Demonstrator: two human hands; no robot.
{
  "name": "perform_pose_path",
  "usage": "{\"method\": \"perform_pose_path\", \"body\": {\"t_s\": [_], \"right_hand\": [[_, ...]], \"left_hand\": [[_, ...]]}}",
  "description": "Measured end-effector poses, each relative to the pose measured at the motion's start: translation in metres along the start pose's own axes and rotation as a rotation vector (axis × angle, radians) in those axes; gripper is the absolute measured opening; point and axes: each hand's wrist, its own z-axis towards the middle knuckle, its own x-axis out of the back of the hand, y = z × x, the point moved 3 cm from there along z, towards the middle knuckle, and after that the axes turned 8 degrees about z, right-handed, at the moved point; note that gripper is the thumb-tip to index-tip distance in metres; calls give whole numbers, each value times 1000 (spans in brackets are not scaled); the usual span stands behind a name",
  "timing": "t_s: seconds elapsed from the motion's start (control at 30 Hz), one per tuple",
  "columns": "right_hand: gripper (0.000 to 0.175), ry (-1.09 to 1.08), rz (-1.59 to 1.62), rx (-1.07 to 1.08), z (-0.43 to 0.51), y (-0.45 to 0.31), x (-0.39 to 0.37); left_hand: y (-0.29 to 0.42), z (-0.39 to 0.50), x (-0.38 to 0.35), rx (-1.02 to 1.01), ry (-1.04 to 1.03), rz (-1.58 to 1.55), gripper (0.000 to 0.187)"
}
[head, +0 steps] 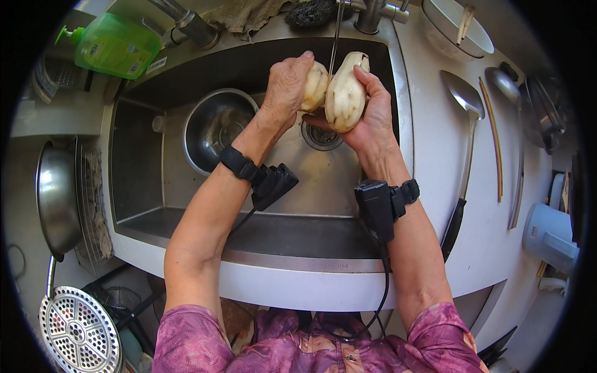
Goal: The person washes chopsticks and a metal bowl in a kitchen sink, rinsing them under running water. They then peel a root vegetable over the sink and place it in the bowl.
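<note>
My left hand [290, 86] grips a peeled pale vegetable [316, 87], with its lower side hidden by the fingers. Another, longer peeled vegetable [346, 95] lies in my right hand [375, 123], the thumb pressed on its upper side. It has brownish marks and a dark spot at its top end. The two pieces are side by side, almost touching. A thin stream of water [335, 44] runs down between them from above. Both hands are over the stainless steel sink [298, 186], near its drain strainer [322, 138].
A metal bowl [219, 130] sits in the sink's left half. On the right counter lie a metal spatula [471, 112], a chopstick [492, 140] and a ladle [517, 154]. White bowls [447, 35] stand at back right, a green pump bottle [116, 46] at back left. Cables hang from my wrist devices [375, 210].
</note>
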Motion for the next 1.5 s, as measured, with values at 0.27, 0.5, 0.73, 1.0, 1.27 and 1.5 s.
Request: {"method": "perform_pose_path", "body": {"t_s": [0.27,0.5,0.73,1.0,1.27,1.5], "right_hand": [[54,-143,117,-24,-12,1,-15],[52,-139,60,55,-5,0,-10],[44,-134,36,135,0,-7,-6],[56,-190,137,26,-9,-5,-13],[57,-207,90,34,-9,-4,-12],[55,-212,-7,51,-5,-7,-8]], "left_hand": [[1,27,5,-126,111,151,35],[2,25,2,-155,-98,149,38],[18,2,-2,-157,-202,278,43],[22,5,3,-131,-281,172,35],[23,-3,10,-85,-348,-13,38],[42,-12,13,-217,-324,425,44]]}}
